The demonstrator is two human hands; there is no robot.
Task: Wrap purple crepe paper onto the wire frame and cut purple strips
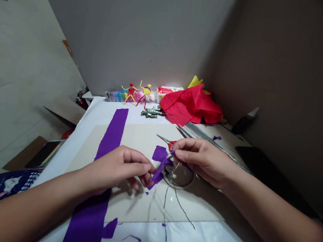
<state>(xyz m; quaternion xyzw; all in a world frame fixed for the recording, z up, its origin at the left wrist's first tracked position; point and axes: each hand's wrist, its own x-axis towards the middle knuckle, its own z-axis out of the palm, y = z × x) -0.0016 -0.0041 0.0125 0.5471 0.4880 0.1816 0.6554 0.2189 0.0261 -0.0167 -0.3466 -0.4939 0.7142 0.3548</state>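
My right hand [200,158] pinches the top of a twisted wire frame [175,190] where purple paper is wrapped round it. Two thin wire ends hang down from the frame towards the table's front. A purple paper strip [159,171] runs from the wire down to my left hand [133,168], whose thumb and fingertips close on its lower end. Just behind my right fingers lie small scissors [164,138] with red handles, partly hidden. Under the wire is a round roll or ring [184,183], perhaps tape, on the pale board [132,206].
A long purple paper band [89,221] crosses the board's left side, near purple scraps [109,229]. Behind stand two red and yellow wire figures [130,92], crumpled red paper [192,105] and a green shiny packet [152,112]. A wire bundle [203,135] lies right.
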